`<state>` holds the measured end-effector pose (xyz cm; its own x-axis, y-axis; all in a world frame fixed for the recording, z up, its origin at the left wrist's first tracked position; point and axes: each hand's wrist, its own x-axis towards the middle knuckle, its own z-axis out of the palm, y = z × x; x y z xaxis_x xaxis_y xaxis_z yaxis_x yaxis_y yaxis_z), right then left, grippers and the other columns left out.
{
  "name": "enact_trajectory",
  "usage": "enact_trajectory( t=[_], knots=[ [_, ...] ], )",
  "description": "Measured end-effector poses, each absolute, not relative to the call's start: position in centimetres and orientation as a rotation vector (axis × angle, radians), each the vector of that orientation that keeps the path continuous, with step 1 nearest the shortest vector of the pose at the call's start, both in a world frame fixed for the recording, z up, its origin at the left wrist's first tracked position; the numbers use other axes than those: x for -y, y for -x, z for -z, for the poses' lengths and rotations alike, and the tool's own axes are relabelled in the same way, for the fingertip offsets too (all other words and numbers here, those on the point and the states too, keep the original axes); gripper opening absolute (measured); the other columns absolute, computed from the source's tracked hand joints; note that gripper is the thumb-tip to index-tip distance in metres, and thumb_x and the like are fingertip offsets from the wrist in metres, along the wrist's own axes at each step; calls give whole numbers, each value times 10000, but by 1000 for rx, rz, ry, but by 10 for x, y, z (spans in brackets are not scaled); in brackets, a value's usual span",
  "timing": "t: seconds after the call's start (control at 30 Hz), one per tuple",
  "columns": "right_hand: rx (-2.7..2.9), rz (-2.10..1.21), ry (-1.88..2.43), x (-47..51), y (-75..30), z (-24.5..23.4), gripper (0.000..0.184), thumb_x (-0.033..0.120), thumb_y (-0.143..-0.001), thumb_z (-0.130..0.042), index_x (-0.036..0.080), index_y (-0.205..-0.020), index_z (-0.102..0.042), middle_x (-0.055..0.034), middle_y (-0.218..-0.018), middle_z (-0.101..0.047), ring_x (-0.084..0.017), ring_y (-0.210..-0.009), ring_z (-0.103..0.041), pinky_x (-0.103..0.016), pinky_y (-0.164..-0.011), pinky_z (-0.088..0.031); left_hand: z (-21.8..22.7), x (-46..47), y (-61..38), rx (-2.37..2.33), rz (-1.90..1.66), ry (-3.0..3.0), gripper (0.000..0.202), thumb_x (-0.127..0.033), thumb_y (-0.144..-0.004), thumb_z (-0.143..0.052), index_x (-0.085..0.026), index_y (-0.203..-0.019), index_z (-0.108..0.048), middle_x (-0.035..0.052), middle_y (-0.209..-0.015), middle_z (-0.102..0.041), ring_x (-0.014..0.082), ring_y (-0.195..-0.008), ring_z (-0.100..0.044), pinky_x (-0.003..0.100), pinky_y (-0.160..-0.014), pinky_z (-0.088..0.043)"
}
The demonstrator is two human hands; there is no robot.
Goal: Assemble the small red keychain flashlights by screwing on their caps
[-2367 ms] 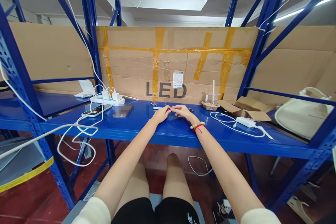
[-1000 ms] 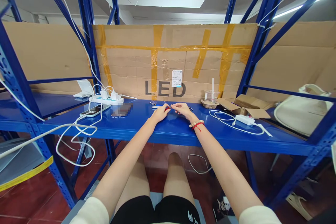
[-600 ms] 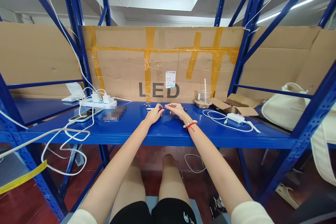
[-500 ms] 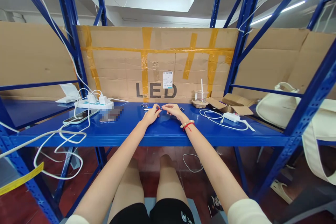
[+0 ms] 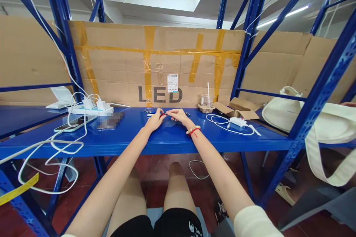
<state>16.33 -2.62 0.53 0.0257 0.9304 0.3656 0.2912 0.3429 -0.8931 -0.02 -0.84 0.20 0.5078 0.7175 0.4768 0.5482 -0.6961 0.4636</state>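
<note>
Over the middle of the blue shelf [image 5: 125, 137], my left hand [image 5: 154, 121] is closed around a small, thin red piece [image 5: 162, 115]. Only a bit of that piece shows between thumb and fingers, so its kind is unclear. My right hand [image 5: 179, 115] pinches close beside it, its fingertips nearly meeting those of the left. A tiny dark tip shows between the hands; what the right fingers hold is too small to name. Behind my left hand lie slim blue and white pieces [image 5: 150, 114], partly hidden. Just past my right hand rests a small dark piece [image 5: 188, 114].
To the left are a phone [image 5: 75, 123], a white power strip [image 5: 90, 110] and looping white cables [image 5: 59, 142]. At right stand a plastic cup [image 5: 207, 100], an open cardboard box [image 5: 243, 109] and a white adapter [image 5: 238, 121]. A cardboard wall [image 5: 119, 70] closes the back.
The view has turned slightly, so everything sits further left. Both hands stay close together; more of the red piece and a dark tip now show between them.
</note>
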Motion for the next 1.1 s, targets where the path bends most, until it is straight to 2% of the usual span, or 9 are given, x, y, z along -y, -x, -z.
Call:
enact_trajectory(
  t=[0.23,0.63,0.9,1.1],
  knots=[
    [1493,-735,1148,23,-164,-4,260,359,-675,-652,154,-829,-697,-29,-734,-662,-31,-451,-463,-142,-365,-307,-1,7,0,-1068,-961,-2510,187,-330,-836,-416,-220,-974,-356,-16,-685,-575,181,-681,-589,291,-651,-425],
    [1496,-724,1121,32,-160,-8,329,392,-608,-692,138,-816,-693,-8,-627,-621,-46,-467,-458,-150,-384,-325,-2,10,-1,-975,-927,-2540,212,-247,-842,-396,-217,-1045,-344,3,-755,-627,177,-754,-604,288,-709,-431],
    [1556,-667,1163,35,-157,-10,415,463,-585,-674,127,-830,-693,-5,-575,-591,-59,-448,-437,-173,-382,-321,0,14,-1,-985,-984,-2490,245,-251,-821,-446,-232,-1059,-390,-9,-734,-632,187,-783,-617,296,-734,-442],
    [1541,-673,1166,35,-156,-8,404,459,-571,-683,139,-816,-695,-4,-585,-600,-65,-454,-449,-185,-394,-327,0,18,1,-991,-980,-2508,229,-263,-830,-448,-239,-1055,-407,-4,-761,-635,189,-800,-619,293,-733,-446]
  ],
)
